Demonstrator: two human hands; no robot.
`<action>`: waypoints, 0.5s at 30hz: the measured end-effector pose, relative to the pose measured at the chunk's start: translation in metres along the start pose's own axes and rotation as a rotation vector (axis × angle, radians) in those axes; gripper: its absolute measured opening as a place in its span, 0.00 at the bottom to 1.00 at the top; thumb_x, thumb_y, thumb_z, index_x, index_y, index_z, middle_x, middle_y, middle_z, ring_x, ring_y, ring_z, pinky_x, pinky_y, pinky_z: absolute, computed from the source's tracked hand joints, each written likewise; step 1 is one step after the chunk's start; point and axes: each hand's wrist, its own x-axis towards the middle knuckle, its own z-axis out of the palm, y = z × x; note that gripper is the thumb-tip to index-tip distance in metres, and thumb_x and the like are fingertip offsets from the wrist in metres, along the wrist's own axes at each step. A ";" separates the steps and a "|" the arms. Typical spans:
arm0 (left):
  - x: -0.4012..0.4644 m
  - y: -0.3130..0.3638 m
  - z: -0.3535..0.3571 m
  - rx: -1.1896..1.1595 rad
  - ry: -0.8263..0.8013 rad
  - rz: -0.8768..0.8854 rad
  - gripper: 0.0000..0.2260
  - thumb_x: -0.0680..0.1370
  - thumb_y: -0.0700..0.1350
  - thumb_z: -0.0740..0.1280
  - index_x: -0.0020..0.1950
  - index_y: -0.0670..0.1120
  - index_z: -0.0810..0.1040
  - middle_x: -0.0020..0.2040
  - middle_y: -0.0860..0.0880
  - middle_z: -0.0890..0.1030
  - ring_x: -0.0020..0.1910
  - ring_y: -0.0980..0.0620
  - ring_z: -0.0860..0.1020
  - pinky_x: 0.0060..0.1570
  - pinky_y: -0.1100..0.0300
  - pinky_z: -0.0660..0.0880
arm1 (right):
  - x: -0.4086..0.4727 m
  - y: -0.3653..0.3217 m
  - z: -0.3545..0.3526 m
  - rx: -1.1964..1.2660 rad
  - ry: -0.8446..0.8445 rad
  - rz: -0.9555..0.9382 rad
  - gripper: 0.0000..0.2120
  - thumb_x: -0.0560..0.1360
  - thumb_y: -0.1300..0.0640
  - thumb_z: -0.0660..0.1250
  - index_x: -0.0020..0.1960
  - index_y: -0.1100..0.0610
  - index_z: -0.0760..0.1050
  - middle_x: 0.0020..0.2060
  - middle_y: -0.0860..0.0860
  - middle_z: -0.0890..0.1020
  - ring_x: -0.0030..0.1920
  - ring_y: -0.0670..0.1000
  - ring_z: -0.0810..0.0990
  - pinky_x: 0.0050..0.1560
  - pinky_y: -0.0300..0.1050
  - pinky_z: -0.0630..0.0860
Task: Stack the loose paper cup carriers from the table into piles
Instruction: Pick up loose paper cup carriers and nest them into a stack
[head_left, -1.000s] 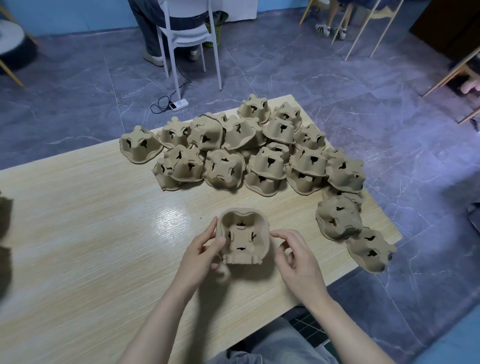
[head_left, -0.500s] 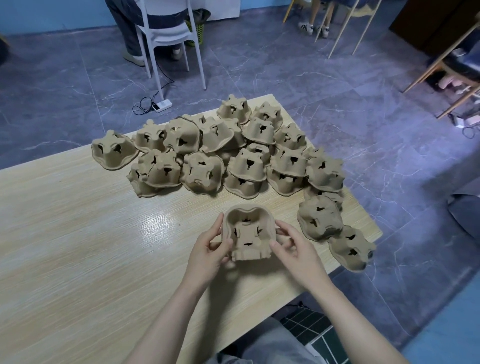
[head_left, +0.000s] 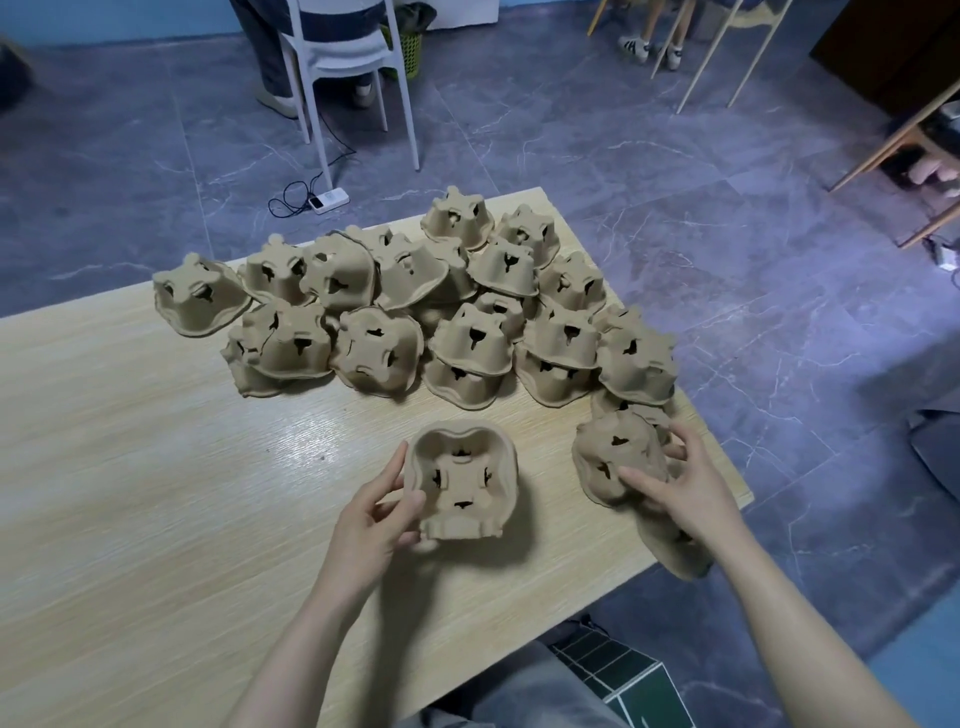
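Left hand (head_left: 371, 519) is gripping an open-side-up carrier (head_left: 461, 480) by its left rim, fingers curled round the edge, holding it near the front of the table (head_left: 130, 493). Right hand (head_left: 683, 486) is clasping an upside-down carrier (head_left: 615, 465) by the table's right edge, fingers spread and curled over its top. Loose carriers (head_left: 467, 312) are lying heaped across the far side, all upside down.
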 end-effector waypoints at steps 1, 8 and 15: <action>0.000 0.000 0.002 -0.005 0.010 0.003 0.24 0.78 0.39 0.68 0.72 0.56 0.70 0.56 0.57 0.80 0.40 0.64 0.81 0.37 0.67 0.77 | 0.003 0.001 0.000 0.004 -0.009 0.004 0.41 0.65 0.47 0.79 0.71 0.46 0.61 0.59 0.48 0.74 0.58 0.50 0.76 0.54 0.48 0.72; -0.002 0.000 0.011 -0.025 0.054 0.010 0.24 0.78 0.42 0.69 0.72 0.58 0.71 0.59 0.58 0.81 0.43 0.59 0.80 0.38 0.65 0.78 | 0.015 0.003 0.005 -0.034 -0.053 0.007 0.40 0.63 0.46 0.80 0.68 0.50 0.62 0.59 0.48 0.76 0.58 0.51 0.77 0.55 0.50 0.74; 0.001 -0.001 0.016 -0.015 0.091 0.025 0.24 0.78 0.41 0.69 0.72 0.57 0.71 0.62 0.56 0.79 0.41 0.62 0.80 0.37 0.65 0.78 | 0.013 -0.004 0.010 -0.060 -0.064 -0.106 0.42 0.60 0.46 0.82 0.68 0.47 0.65 0.61 0.48 0.72 0.58 0.49 0.74 0.56 0.53 0.74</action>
